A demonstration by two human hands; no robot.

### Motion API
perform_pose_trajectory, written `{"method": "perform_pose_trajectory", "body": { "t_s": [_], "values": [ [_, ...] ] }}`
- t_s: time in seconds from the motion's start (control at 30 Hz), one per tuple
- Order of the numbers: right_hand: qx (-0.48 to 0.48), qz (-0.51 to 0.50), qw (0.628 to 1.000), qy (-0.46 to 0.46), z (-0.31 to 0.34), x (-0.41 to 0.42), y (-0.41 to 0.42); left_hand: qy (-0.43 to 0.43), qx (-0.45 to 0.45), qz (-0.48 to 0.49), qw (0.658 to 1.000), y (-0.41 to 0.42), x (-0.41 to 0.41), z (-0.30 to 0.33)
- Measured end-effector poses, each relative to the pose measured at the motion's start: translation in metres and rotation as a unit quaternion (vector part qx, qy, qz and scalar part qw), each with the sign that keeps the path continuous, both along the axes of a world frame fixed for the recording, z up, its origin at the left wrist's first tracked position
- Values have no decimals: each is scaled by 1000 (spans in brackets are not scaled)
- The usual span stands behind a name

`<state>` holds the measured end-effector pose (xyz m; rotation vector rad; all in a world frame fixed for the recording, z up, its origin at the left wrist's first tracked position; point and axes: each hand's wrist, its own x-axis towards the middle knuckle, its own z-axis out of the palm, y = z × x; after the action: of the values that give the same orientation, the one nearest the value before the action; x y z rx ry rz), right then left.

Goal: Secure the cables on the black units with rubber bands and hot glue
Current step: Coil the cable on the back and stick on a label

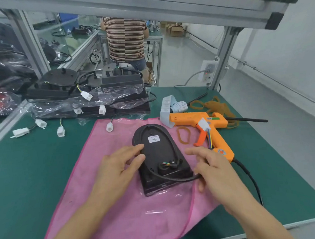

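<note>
On the pink bag (120, 202) a black unit (162, 160) is lying flat, rounded end pointing away, long axis running near to far. Left hand (119, 164) is resting relaxed fingers on its left edge; right hand (214, 169) is pinching the cable (175, 180) at the near corner. Unit likely rigid, light; cable stiff, springy. Best held by its edges.

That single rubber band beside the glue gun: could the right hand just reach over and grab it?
Probably yes. The rubber band lies bare on the pink cloth, but the right hand grips the black cable.
</note>
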<state>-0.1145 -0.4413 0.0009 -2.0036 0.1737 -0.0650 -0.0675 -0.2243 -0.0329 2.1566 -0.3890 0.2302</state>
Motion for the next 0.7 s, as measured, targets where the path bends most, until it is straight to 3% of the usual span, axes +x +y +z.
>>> {"method": "perform_pose_trajectory", "body": {
  "t_s": [0.13, 0.23, 0.33, 0.43, 0.53, 0.7],
  "values": [
    [97, -104, 989, -29, 3, -9, -19, 16, 122, 39, 992, 3, 4, -7],
    [11, -67, 998, -3, 1, -7, -22, -9, 136, 99, 986, -3, -2, -9],
    [-73, -1, 997, 24, -5, -3, -13, -76, 73, 5, 994, -14, -12, -1],
    [-92, 30, 995, 21, -7, -6, -12, -93, 105, -108, 984, -14, -18, -2],
    [-70, 54, 995, 39, -10, -13, -9, -42, 64, -93, 993, -2, -13, -7],
    [-66, 100, 991, 67, -23, -26, -2, -88, 121, -102, 984, 8, -13, -10]
  ]
}}
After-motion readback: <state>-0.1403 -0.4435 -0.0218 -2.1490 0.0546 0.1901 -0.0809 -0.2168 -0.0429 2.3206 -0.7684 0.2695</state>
